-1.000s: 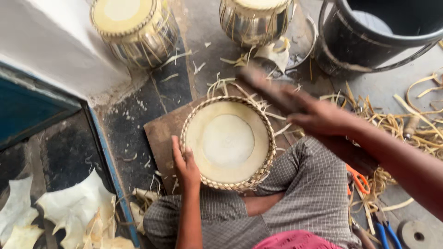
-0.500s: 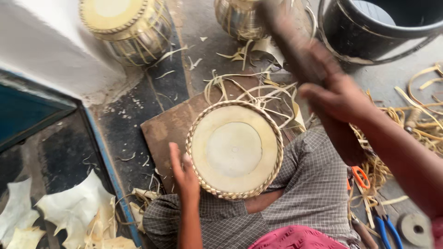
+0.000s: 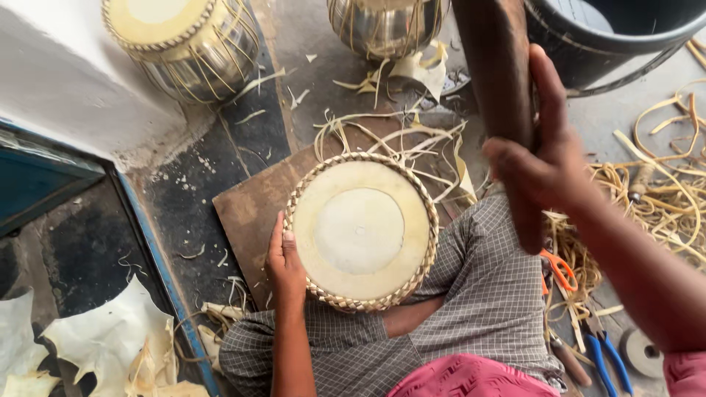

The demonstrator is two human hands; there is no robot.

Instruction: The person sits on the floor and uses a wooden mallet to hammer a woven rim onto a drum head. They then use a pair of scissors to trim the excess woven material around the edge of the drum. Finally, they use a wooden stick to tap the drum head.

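A round drum (image 3: 360, 229) with a pale skin head and a braided rim rests upright between my knees, over a wooden board (image 3: 246, 213). My left hand (image 3: 283, 265) presses flat against the drum's left side. My right hand (image 3: 548, 158) is raised to the right of the drum, fingers wrapped around a thick dark wooden stick (image 3: 498, 81) that points up and away from me.
Two more drums stand on the floor beyond: one (image 3: 184, 40) at upper left, a metal-bodied one (image 3: 386, 26) at top centre. A black tub (image 3: 618, 33) sits at top right. Loose hide strips (image 3: 662, 184), orange-handled scissors (image 3: 559, 268) and blue pliers (image 3: 607, 353) lie at right; skin scraps (image 3: 110, 345) lie at lower left.
My right hand, empty and reaching out a second ago, has taken hold of the dark stick and lifted it beside the drum. My left hand has stayed on the drum's side.
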